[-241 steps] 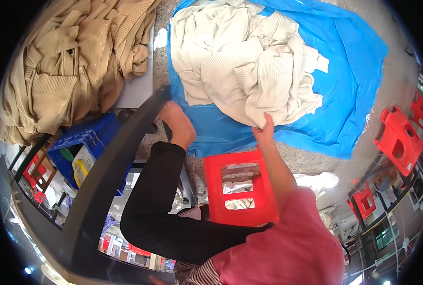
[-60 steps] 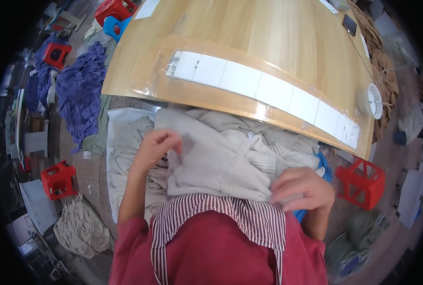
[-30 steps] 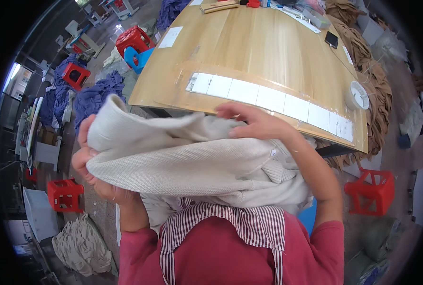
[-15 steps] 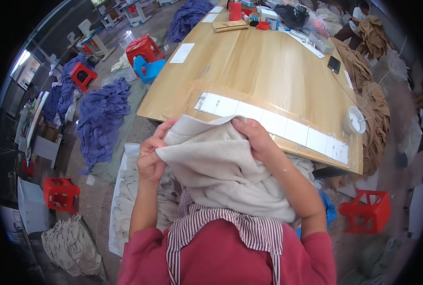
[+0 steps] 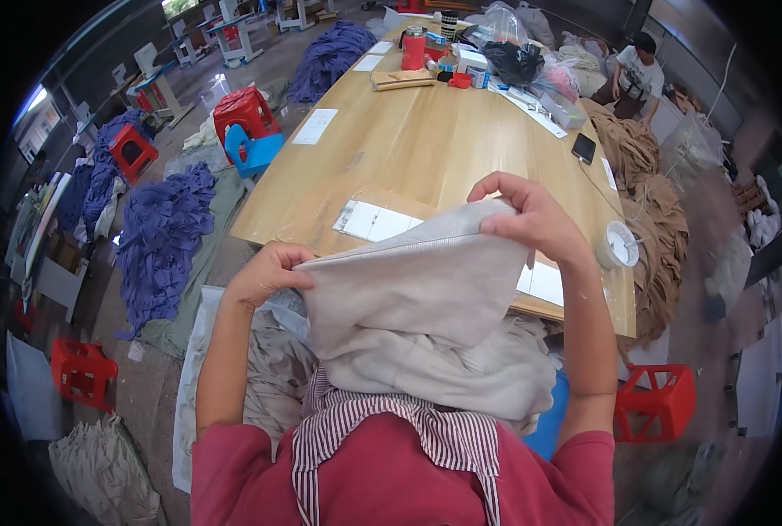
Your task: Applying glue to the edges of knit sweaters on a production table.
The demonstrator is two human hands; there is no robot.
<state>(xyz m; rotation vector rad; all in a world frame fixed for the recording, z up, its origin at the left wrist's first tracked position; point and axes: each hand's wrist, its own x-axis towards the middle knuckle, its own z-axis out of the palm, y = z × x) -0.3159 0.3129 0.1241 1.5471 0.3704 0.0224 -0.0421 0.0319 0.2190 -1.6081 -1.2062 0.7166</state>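
Cream garment [image 5: 417, 298] — pinched by both hands [image 5: 272, 273] [image 5: 544, 221]; white tub [image 5: 603, 251] (contents unclear).

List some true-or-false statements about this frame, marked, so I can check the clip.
1. The left hand and right hand both grip the upper edge of a pale knit garment. True.
2. The black phone is in the right hand. False: it lies on the wooden table.
3. The person wears a striped apron over a red top. True.
4. A white round container is at the table's left edge. False: it is by the right edge.
5. A blue plastic seat is beside a red stool. True.
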